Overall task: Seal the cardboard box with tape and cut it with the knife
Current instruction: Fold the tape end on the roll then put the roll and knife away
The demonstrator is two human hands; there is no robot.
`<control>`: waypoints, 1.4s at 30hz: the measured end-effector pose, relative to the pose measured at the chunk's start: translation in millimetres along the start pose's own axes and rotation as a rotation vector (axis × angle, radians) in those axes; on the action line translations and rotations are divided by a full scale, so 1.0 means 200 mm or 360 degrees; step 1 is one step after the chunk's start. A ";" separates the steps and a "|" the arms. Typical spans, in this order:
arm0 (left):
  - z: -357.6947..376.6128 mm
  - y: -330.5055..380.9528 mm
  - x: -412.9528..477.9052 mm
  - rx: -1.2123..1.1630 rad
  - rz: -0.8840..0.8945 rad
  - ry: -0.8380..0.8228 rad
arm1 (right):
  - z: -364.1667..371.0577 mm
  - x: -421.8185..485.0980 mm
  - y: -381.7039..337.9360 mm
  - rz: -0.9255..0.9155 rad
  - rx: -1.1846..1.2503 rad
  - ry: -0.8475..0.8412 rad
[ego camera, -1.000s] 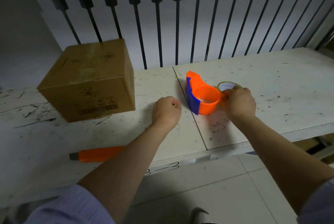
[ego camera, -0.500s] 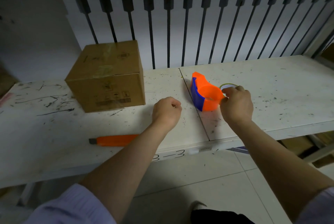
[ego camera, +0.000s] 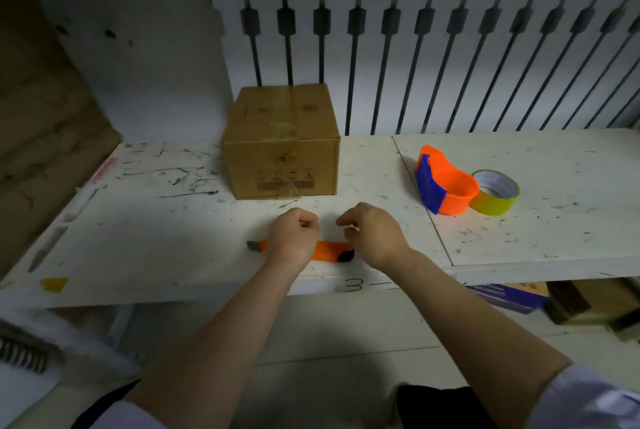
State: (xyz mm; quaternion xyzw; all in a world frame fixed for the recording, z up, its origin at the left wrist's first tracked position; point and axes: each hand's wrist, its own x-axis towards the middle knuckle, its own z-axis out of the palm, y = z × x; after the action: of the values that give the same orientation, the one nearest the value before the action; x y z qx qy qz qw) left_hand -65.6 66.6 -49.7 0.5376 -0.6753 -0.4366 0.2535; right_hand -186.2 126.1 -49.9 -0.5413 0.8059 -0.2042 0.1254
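Note:
A closed cardboard box [ego camera: 282,144] stands at the back of the white table [ego camera: 156,228], with clear tape over its top seam. An orange utility knife [ego camera: 327,250] lies near the front edge, its blade end pointing left. My left hand [ego camera: 293,234] hovers over the knife's middle with fingers curled, holding nothing. My right hand [ego camera: 372,233] hangs just right of it, fingers loosely bent, empty. An orange and blue tape dispenser [ego camera: 445,186] and a yellowish tape roll [ego camera: 496,192] sit side by side to the right.
A wall with dark vertical bars [ego camera: 391,58] rises behind the table. Flattened brown cardboard [ego camera: 41,110] leans at the far left. A yellow tape scrap [ego camera: 53,284] sticks near the front left edge. Boxes [ego camera: 519,297] lie under the table at right.
My right hand has let go of the tape roll and moved left toward the knife. The view has swung left, and both hands now sit over the knife.

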 end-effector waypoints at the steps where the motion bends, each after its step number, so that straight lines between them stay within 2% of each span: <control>1: -0.03 -0.03 0.00 -0.0028 -0.0021 0.0023 | 0.03 0.00 -0.04 -0.0014 -0.0015 -0.0105; 5: -0.15 -0.11 0.00 -0.0112 -0.0081 0.0106 | 0.15 0.01 -0.17 -0.0106 -0.0287 -0.0400; 8: -0.21 -0.18 -0.02 -0.0137 -0.0095 0.0109 | 0.19 0.01 -0.21 -0.0104 -0.0458 -0.0346; 14: -0.24 -0.23 -0.11 -0.0438 -0.0241 0.0039 | 0.20 0.00 -0.19 -0.0081 -0.0408 -0.0304; 20: -0.21 -0.24 -0.19 -0.0587 -0.0440 -0.0176 | 0.16 -0.07 -0.23 0.0013 0.0073 -0.0174; 23: -0.21 -0.21 -0.22 -0.0700 -0.0520 -0.0235 | 0.12 -0.12 -0.27 0.0203 0.0710 -0.0298; 25: -0.21 -0.19 -0.23 -0.0816 -0.0559 -0.0223 | 0.09 -0.16 -0.29 0.0348 0.0996 -0.0437; 28: -0.22 -0.15 -0.25 -0.0970 -0.0574 -0.0201 | 0.07 -0.21 -0.30 0.0374 0.1039 -0.0534; 34: -0.22 -0.11 -0.28 -0.1097 -0.0642 -0.0092 | 0.05 -0.28 -0.31 0.0214 0.0922 -0.0457; 38: -0.19 -0.11 -0.30 -0.1242 -0.0608 -0.0062 | 0.05 -0.30 -0.32 0.0366 0.1059 -0.0463; 42: -0.18 -0.11 -0.31 -0.1221 -0.0623 -0.0069 | 0.04 -0.31 -0.31 0.0461 0.1136 -0.0523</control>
State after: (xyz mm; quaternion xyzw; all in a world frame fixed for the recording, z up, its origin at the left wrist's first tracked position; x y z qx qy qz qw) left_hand -7.6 112.7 -43.8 0.5132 -0.3543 -0.7072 0.3332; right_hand -107.0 161.5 -29.7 -0.3703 0.7217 -0.3618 0.4595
